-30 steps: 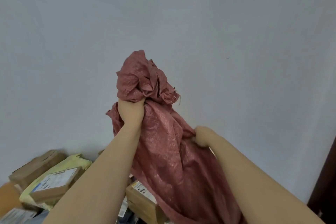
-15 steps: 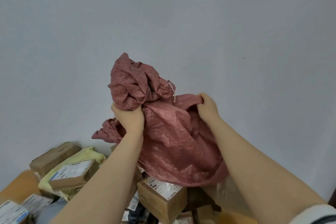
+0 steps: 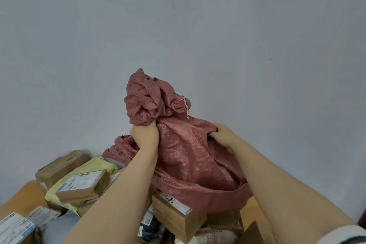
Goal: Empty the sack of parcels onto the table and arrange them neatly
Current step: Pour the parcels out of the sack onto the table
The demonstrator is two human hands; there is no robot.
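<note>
**Head view: left hand (image 3: 145,134) and right hand (image 3: 223,134) hold the red sack (image 3: 190,164) over the heaped parcels (image 3: 47,217)**

The left hand grips a bunched fistful of the woven red cloth, and a crumpled knot of it stands up above the fist. The right hand, about level with it, has its fingers curled into a fold at the sack's edge. Between and below the hands the sack hangs slack and creased. Its lower hem is draped over a cardboard box (image 3: 172,212) with a white label on top. Whether anything is left inside the sack cannot be told.

The parcels lie in a loose heap on the wooden tabletop (image 3: 25,196), one leaning on another. To the left, a flat brown box with a shipping label (image 3: 83,186) rests on a pale yellow padded bag (image 3: 101,165). Behind these sits a plain brown carton (image 3: 61,166), close to the wall (image 3: 178,25). At the lower left corner there is a white-labelled box (image 3: 13,228), and just beside it a soft grey-blue bag (image 3: 57,230). More brown packets crowd under and in front of the sack, partly hidden by the forearms. A pale striped sleeve (image 3: 344,235) shows at the lower right corner.
</note>
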